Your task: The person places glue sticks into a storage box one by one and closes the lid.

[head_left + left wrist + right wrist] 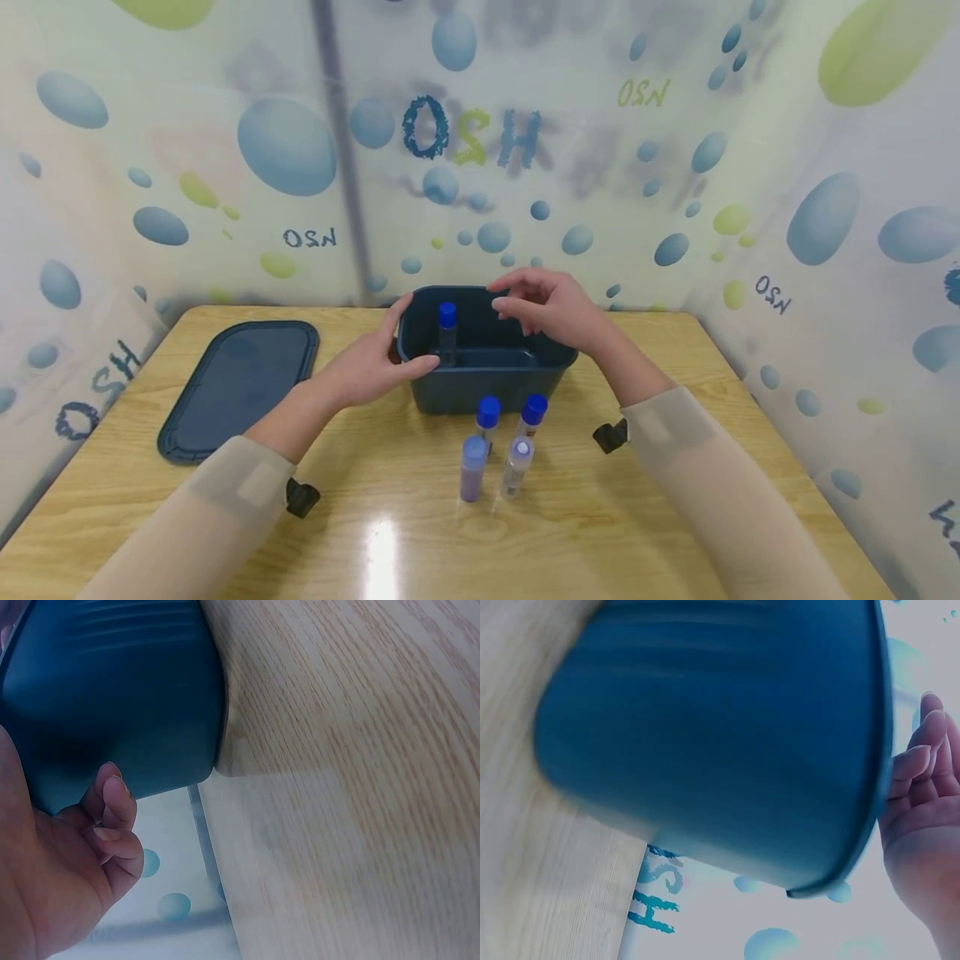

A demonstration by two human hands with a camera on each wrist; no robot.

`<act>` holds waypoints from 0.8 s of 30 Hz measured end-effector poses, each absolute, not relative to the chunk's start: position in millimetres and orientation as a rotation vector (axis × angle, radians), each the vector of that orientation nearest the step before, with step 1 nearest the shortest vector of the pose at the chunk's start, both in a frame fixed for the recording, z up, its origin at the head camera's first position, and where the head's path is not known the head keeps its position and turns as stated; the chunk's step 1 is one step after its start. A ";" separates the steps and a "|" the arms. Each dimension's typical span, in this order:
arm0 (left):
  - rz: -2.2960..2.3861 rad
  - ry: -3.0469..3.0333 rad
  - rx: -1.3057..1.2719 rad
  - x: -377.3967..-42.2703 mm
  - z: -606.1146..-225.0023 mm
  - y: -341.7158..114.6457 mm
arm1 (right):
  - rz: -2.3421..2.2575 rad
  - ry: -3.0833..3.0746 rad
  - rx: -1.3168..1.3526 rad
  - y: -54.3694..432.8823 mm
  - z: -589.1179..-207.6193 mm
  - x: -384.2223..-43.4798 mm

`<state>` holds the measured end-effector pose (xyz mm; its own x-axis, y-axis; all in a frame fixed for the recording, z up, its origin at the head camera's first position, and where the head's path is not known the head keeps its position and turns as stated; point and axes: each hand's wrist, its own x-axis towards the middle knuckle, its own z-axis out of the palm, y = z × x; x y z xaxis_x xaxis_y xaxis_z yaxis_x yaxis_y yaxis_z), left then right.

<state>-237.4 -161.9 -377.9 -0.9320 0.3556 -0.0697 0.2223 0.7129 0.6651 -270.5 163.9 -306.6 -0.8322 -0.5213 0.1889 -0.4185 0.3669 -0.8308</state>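
Note:
A dark blue plastic bin (487, 392) stands on the table. My left hand (371, 362) holds its left end, the thumb at the front rim and the index finger at the back corner. In the left wrist view the other fingers (120, 851) curl beside the bin's end wall. My right hand (547, 308) hovers over the bin's right part with loosely bent fingers and nothing in them. Inside the bin, at its left, a slim clear bottle with a blue cap (447, 329) stands upright.
In front of the bin stand two bottles with dark blue caps (488, 412) (534, 410). Nearer are a pale purple bottle (471, 479) and a clear bottle with a whitish cap (516, 475). A dark blue lid (238, 387) lies flat at left. Patterned curtains (480, 217) surround the wooden table (630, 517).

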 end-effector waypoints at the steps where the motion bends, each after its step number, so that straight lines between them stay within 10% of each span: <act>1: 1.022 2.726 0.464 -237.3 -378.1 -162.0 | -1.476 2.504 -0.862 166.6 -306.5 -266.1; 24: 1.019 2.741 0.478 -236.9 -379.1 -162.8 | -1.498 2.405 -1.092 226.6 -319.0 -179.7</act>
